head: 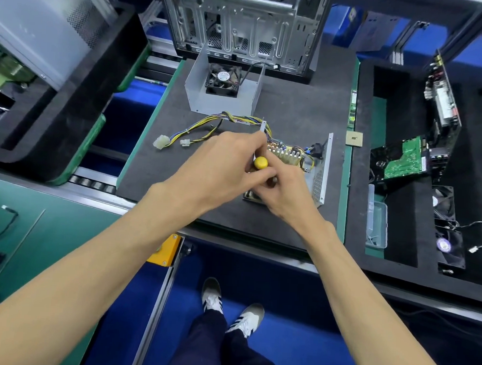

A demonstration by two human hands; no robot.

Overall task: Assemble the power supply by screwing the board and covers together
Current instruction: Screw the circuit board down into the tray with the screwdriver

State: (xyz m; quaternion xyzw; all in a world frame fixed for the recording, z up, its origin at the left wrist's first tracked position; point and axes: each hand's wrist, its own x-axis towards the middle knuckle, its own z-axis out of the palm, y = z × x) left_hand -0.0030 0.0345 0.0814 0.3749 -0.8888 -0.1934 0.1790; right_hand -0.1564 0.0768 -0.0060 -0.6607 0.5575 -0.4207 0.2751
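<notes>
Both hands meet over the power supply board (288, 155) on the dark surface (295, 106) — left hand (224, 164) and right hand (286, 189) grip the yellow-capped screwdriver (260, 162), apparently driving a board screw; next, the fan cover (221, 92) behind needs fitting

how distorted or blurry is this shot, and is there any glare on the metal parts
Head view: strong wide-angle bend, the conveyor rails and forearms curve toward the edges; the left hand and right hand look slightly soft around the yellow screwdriver cap; lighting is even, with only mild sheen on the grey fan cover.
</notes>
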